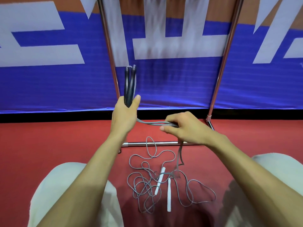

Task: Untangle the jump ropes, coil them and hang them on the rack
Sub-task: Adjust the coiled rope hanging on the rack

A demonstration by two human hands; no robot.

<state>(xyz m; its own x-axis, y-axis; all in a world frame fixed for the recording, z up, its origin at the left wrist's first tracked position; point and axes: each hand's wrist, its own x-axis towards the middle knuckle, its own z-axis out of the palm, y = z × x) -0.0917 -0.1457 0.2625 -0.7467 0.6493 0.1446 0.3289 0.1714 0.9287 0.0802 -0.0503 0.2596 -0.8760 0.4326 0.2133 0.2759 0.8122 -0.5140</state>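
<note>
Red floor (65, 145) runs to a blue banner (164, 82) with white lettering; a chrome rack (152, 143) stands against it. Left hand (124, 115) is clenched around dark handles (130, 84) pointing up, right hand (185, 128) pinches several grey rope strands (154, 123) stretched between both. Tangled grey rope (144, 185) with two white handles (168, 194) lies on the floor between the knees.

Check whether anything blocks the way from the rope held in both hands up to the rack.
Nothing visible does. The left hand grips the dark handles right beside the rack's left upright; the right hand holds gathered grey cord. The top bar is out of frame.
</note>
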